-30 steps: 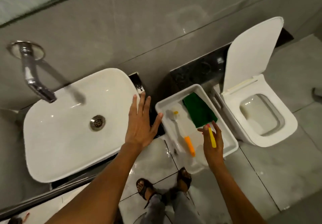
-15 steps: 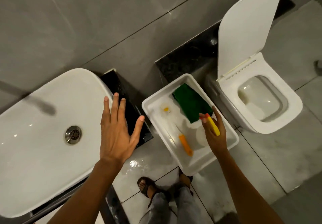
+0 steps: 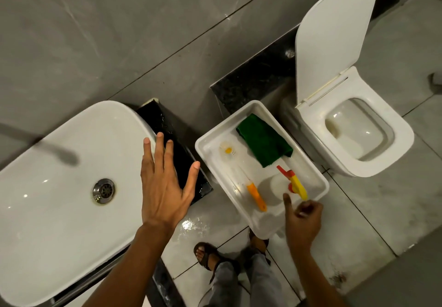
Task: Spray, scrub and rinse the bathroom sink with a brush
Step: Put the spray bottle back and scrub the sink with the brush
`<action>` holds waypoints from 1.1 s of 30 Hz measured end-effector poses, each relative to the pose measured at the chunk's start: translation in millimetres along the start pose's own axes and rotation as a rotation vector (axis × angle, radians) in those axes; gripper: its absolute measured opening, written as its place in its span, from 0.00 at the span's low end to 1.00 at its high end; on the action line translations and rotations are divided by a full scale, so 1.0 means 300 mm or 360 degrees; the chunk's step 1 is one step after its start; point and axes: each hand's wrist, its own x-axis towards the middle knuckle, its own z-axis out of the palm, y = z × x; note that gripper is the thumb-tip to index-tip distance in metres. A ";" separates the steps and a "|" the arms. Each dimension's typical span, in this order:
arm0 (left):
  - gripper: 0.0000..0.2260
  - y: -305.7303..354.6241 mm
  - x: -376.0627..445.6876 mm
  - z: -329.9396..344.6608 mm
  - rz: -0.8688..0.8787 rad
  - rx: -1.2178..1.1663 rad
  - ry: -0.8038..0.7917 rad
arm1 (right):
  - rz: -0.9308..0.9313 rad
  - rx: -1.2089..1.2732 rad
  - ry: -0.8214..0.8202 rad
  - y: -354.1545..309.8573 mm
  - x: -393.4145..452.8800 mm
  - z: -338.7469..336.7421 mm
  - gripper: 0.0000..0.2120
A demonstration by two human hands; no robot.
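Note:
The white sink [image 3: 59, 223] with its metal drain [image 3: 104, 190] fills the left. My left hand [image 3: 165, 187] hovers open over the sink's right rim, fingers spread. A white tray [image 3: 205, 150] on the floor holds a brush [image 3: 256, 195] with an orange handle and pale bristles, a green cloth [image 3: 263, 139], and a white spray bottle [image 3: 293, 181] with a red and yellow trigger, standing upright. My right hand [image 3: 302, 219] is just below the bottle at the tray's near edge, fingers loosely curled, thumb out, nothing in it.
A white toilet [image 3: 387, 161] with its lid raised stands right of the tray. A wet black counter strip [image 3: 181, 161] lies between sink and tray. My sandalled feet [image 3: 207, 254] stand on the wet tiled floor. The grey wall is behind.
My right hand has let go of the spray bottle, which now stands in the tray, and has drawn back toward me. The view has swung right, so the tap is out of sight.

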 end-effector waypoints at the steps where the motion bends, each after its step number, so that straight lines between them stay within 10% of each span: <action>1: 0.36 -0.001 0.000 0.000 0.0004 0.0005 0.0005 | 0.0010 -0.0056 -0.0050 0.005 -0.051 0.021 0.24; 13: 0.35 -0.002 0.004 0.003 0.0027 -0.0006 0.0001 | -0.0314 -0.1179 -0.0991 -0.190 0.056 0.326 0.20; 26: 0.34 -0.010 -0.026 -0.062 0.0072 -0.0469 -0.0064 | -0.0379 -0.0656 -0.0755 -0.282 -0.168 0.195 0.19; 33: 0.34 -0.357 -0.243 -0.201 -0.0266 -0.0539 0.0110 | -0.0520 -0.0074 -0.0698 -0.581 -0.421 0.108 0.23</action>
